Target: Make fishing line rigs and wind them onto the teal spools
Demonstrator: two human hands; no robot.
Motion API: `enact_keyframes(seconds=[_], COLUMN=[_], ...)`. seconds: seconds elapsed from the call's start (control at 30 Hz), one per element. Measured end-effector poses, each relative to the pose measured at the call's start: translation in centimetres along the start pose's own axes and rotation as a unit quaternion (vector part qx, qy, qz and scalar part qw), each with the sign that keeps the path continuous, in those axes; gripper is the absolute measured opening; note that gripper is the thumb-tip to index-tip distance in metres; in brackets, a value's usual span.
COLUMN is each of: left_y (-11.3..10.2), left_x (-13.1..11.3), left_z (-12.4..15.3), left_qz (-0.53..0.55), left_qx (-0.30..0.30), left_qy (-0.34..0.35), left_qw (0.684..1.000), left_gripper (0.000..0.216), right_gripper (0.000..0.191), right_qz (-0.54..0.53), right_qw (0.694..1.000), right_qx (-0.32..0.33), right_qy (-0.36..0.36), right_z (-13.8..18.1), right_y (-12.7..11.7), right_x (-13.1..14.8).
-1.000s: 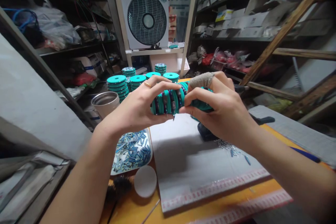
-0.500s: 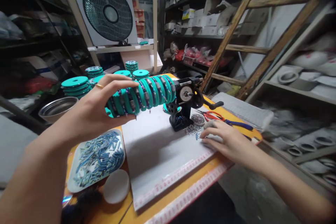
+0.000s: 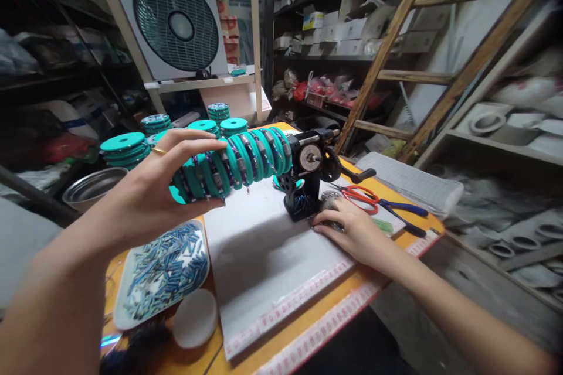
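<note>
My left hand (image 3: 143,187) is wrapped round the near end of a long row of turquoise spools (image 3: 257,155), wound with dark, beaded strands. The row's far end meets a black hand-cranked winder (image 3: 303,187) standing on a white board (image 3: 259,281). My right hand (image 3: 356,228) rests on the board beside the winder's foot, fingers bent together over small silvery pieces. Whatever its fingertips hold is hidden. Behind its knuckles, a small dish of silvery bits (image 3: 329,195) is partly covered.
A tray (image 3: 118,310) of blue tube-like pieces and a white round lid (image 3: 196,317) are at left. Red-handled scissors (image 3: 360,198) and blue-handled pliers (image 3: 404,208) lie right of the winder. More turquoise spools (image 3: 124,143), a metal bowl (image 3: 90,187) and a box fan (image 3: 178,23) stand behind.
My right hand has moved left and forward over the small silvery pieces, its fingers now nearer the winder's foot. My left hand keeps its hold on the spools.
</note>
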State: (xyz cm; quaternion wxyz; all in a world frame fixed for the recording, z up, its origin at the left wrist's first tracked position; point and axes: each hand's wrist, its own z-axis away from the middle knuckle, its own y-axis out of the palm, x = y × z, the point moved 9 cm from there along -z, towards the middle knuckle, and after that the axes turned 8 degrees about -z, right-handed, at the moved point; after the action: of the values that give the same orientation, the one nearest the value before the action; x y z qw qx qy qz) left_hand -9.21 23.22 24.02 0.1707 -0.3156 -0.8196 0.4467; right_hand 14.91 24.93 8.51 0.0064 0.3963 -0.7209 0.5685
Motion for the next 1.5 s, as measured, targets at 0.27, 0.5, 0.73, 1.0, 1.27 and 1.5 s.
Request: enact_keyframes(seconds=[0.27,0.5,0.73,1.0,1.27,1.5], left_y=[0.1,0.1,0.0,-0.2,-1.5,1.1], left_x=[0.3,0.8,0.5,0.7,-2.0,-4.9], left_z=[0.4,0.8,0.7,0.8,-0.8,-4.8], left_qz=[-0.019,-0.066,-0.085,-0.074,-0.113,-0.241], left_qx=[0.028,0.007,0.014,0.031,0.003,0.029], left_qy=[-0.010,0.009,0.012,-0.020,-0.005,0.025], left_qw=[0.999,0.998,0.996,0.997,0.994,0.970], left_gripper=[0.070,0.083,0.080,0.089,0.069,0.095], right_gripper=[0.015,0.013,0.014,0.011,0.008,0.005], right_qz=[-0.010,-0.026,-0.024,-0.052,-0.040,-0.131], right_qw=[0.999,0.997,0.998,0.995,0.990,0.948], right_qx=[-0.017,-0.039,0.009,-0.024,-0.116,-0.262], right_qy=[-0.029,-0.063,-0.063,-0.083,-0.066,-0.121], right_z=[-0.4,-1.2,-1.4,-1.2,0.4,-1.2], right_y=[0.4,1.2,1.8,1.6,-4.4,-11.3], right_x=[1.0,1.9,2.5,2.8,3.1,7.2])
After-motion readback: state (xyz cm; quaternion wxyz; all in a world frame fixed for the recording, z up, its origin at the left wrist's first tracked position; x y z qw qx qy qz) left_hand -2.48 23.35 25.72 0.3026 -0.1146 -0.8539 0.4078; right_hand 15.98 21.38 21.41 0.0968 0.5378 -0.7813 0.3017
